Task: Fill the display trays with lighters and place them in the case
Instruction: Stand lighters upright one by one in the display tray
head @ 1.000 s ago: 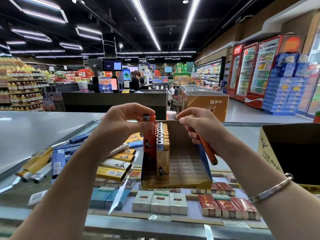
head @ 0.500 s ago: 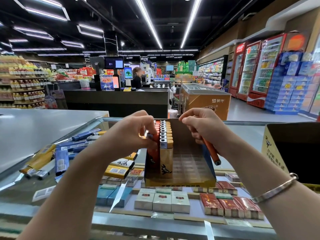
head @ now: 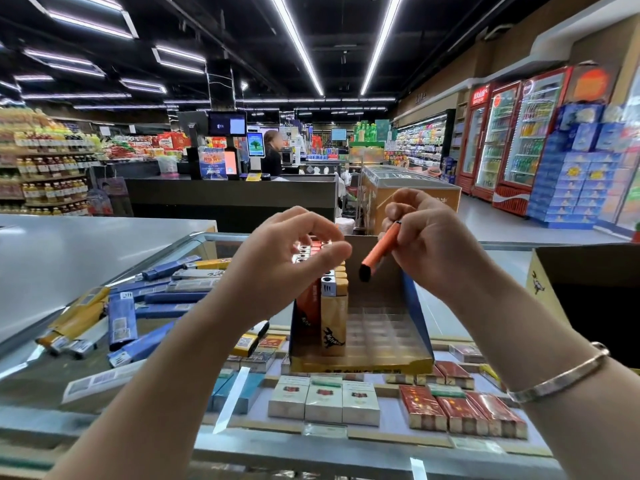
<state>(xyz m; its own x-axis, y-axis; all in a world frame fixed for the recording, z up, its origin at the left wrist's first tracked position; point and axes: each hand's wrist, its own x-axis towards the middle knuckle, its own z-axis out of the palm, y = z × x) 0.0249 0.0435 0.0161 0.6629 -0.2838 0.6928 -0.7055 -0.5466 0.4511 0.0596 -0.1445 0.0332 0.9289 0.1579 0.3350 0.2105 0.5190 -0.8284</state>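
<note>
A cardboard display tray (head: 412, 327) stands on the glass case top (head: 41, 368), its left rows filled with upright red and yellow lighters (head: 333, 320) and its right slots bare. My left hand (head: 287, 258) hovers just above the filled rows, fingers apart, holding nothing. My right hand (head: 426, 237) is raised over the tray and pinches an orange lighter (head: 379, 251) by one end, with its dark end angled down to the left. Loose blue and yellow lighters (head: 121, 317) lie scattered on the glass to the left.
A yellow cardboard box (head: 547, 282) with a dark open interior stands at the right. Cigarette packs (head: 322, 400) lie under the glass in front of the tray. A grey counter (head: 69, 251) runs on the left; a person stands at a checkout far behind.
My left hand has let go of the red lighter, now standing in the tray, and opened above it. My right hand has risen and turned the orange lighter so it points down-left.
</note>
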